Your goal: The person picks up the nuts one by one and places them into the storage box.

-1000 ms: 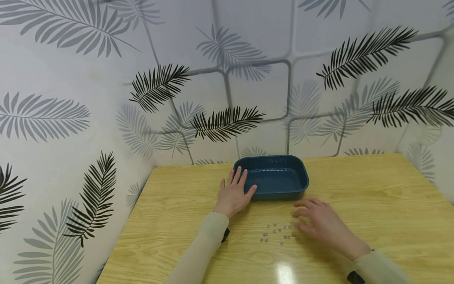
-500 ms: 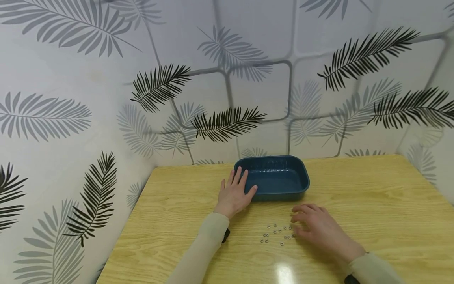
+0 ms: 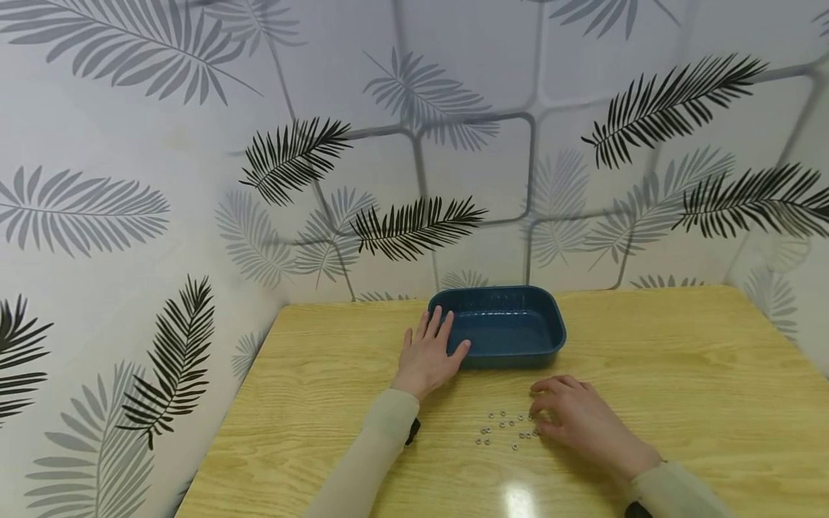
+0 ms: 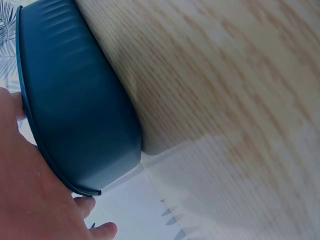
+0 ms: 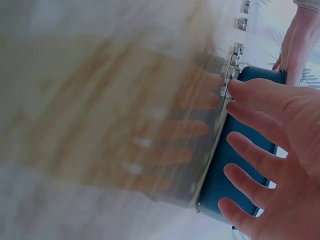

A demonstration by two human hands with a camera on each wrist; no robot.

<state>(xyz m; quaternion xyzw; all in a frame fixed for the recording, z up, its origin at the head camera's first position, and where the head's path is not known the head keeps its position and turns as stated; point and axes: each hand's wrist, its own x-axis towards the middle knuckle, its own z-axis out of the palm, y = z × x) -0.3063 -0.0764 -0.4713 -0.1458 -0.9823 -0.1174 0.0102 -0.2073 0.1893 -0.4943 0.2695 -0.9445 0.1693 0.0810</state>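
Left hand (image 3: pixel 425 361) rests straight-fingered on the blue tray's (image 3: pixel 514 361) left end, right hand (image 3: pixel 576 414) is loosely bent, seemingly empty, beside nuts (image 3: pixel 502 424) on the table (image 3: pixel 337 381), so a clumsy fingertip brush could scatter them.

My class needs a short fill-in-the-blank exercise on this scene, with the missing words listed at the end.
1. The tray is coloured ____.
2. Of the left hand and the right hand, the one touching the tray is the ____.
3. The small metal nuts lie closer to the ____ hand.
4. The tray stands ____ the nuts and the wall.

Missing words: blue; left; right; between.
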